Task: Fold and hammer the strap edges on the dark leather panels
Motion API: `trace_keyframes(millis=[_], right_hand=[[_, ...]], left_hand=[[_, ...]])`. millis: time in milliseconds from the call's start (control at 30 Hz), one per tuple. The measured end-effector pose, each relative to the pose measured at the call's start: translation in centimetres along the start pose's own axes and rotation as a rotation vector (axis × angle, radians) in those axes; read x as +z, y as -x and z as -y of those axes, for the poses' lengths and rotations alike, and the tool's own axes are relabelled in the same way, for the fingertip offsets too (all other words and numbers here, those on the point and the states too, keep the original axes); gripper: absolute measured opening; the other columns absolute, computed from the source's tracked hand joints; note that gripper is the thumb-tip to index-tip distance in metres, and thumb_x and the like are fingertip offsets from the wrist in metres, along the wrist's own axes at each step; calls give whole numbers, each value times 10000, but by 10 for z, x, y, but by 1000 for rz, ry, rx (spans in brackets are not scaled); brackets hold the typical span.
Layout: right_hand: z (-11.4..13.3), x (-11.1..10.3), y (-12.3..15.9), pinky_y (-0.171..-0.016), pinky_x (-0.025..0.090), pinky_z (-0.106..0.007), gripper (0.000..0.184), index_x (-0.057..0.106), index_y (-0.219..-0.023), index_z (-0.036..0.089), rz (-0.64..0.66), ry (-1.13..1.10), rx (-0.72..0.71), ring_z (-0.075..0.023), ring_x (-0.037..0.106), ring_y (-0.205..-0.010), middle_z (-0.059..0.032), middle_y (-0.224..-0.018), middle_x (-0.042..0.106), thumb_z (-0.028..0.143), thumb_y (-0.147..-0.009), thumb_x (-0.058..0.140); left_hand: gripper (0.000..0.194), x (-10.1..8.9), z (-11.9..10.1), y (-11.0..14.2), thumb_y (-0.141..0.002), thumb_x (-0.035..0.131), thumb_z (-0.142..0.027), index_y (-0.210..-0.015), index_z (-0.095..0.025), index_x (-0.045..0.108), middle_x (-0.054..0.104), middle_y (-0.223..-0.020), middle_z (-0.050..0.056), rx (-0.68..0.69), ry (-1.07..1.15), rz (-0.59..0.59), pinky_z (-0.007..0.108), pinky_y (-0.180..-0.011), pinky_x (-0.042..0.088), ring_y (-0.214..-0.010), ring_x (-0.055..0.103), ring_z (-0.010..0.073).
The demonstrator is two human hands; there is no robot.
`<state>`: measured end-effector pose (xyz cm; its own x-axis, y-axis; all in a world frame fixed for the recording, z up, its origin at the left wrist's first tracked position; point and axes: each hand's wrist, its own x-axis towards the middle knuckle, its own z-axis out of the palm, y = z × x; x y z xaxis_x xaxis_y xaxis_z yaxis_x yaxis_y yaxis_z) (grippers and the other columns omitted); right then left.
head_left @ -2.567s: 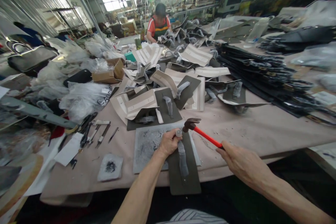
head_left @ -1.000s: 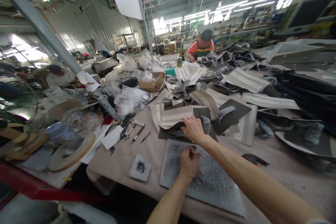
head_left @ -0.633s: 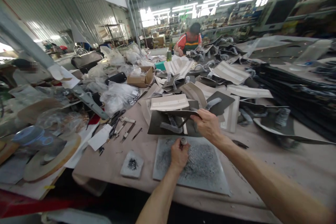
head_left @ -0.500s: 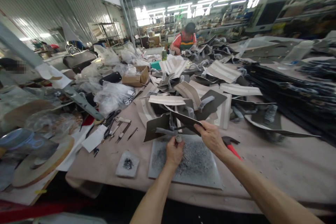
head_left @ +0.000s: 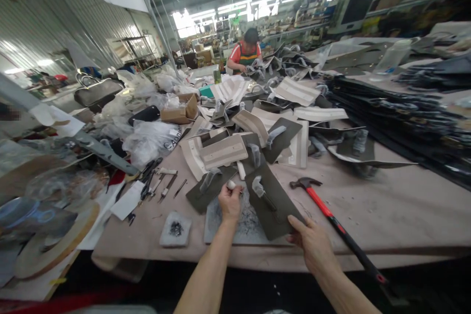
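Observation:
My right hand (head_left: 312, 241) grips the near corner of a dark grey panel (head_left: 273, 203) with a grey strap fixed on it, lying partly over the grey metal plate (head_left: 224, 221). My left hand (head_left: 229, 200) is closed round a small metal punch (head_left: 231, 185), held upright at the plate's far edge. A hammer with a red and black handle (head_left: 333, 218) lies on the table to the right of the panel, untouched. Another dark panel with a strap (head_left: 208, 189) lies just left of my left hand.
A heap of dark and cream panels (head_left: 257, 127) covers the table beyond. Scissors and small tools (head_left: 156, 184) lie to the left, with a small pad of rivets (head_left: 175, 228). Black stacked pieces (head_left: 405, 117) fill the right. A person in red (head_left: 246, 54) works far back.
My right hand set the hammer down, reached into the heap, lifted a dark panel and pulled it onto the plate. My left hand kept hold of the punch.

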<state>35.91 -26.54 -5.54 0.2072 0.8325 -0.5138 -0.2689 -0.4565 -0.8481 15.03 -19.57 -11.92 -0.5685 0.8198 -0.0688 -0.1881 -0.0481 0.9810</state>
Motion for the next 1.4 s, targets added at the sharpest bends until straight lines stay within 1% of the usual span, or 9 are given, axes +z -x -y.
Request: trace_keyframes(millis=[167,300,400,467,567,633,800,967,1400], right_hand=[[-51,-33,40,-451,474,-253,486,668,-907,134,78,86,227,-164,638,-530,-52,-714,720,467,-577,800],[-74,-42,42,-447,448,-243,425,644,-881,147,116,186,256,-155,618,-500,-31,-627,674,484,-639,735],[-84,-51,36,-460,450,-272,375,630,-928,167,164,352,253,-185,640,-522,-45,-680,686,491,-738,630],[-83,-61,34,-513,476,-310,336,633,-964,187,158,601,129,-220,669,-586,-58,-728,697,476,-807,564],[-68,-70,34,-665,517,-388,327,635,-1042,203,14,1016,-270,-265,690,-738,-95,-875,713,463,-889,510],[-51,-67,34,-734,529,-413,361,612,-1127,191,-71,1112,-526,-273,685,-817,-121,-994,698,466,-927,490],[-22,-25,26,-957,512,-414,505,486,-1394,201,160,1043,-914,-276,573,-1205,-154,-1375,545,385,-929,559],[-29,0,10,-1002,450,-503,275,630,-1166,146,199,1167,-991,-302,572,-1161,-154,-1216,639,252,-929,539],[-27,-6,5,-1002,421,-490,239,635,-1126,164,231,1110,-937,-298,516,-1163,-132,-1197,623,258,-930,535]], left_hand=[[312,6,-18,9,-731,795,-379,-886,-158,639,718,-773,17,36,3,115,265,-738,564,-736,701,167],[336,29,-25,12,-757,789,-342,-1003,-162,649,746,-847,47,18,11,381,288,-770,568,-772,712,176],[344,47,-18,13,-758,790,-331,-1021,-163,644,755,-877,65,-21,17,452,302,-781,569,-796,718,182],[325,53,-10,13,-758,790,-337,-989,-164,641,753,-864,62,-45,21,464,311,-786,571,-793,719,184],[315,55,-2,15,-761,790,-353,-959,-164,635,752,-851,59,-72,12,484,322,-786,574,-793,725,193],[314,54,-1,16,-771,786,-364,-958,-163,633,755,-863,63,-84,-2,491,323,-788,572,-802,730,199],[292,53,-5,18,-796,771,-363,-961,-163,639,756,-863,60,-76,-50,506,311,-788,568,-801,734,195],[280,53,-4,17,-810,766,-359,-961,-159,642,757,-874,62,-79,-62,535,309,-796,573,-815,736,195],[201,54,-7,20,-816,734,-300,-939,-153,672,756,-887,78,-49,-130,573,306,-809,558,-832,712,189]])
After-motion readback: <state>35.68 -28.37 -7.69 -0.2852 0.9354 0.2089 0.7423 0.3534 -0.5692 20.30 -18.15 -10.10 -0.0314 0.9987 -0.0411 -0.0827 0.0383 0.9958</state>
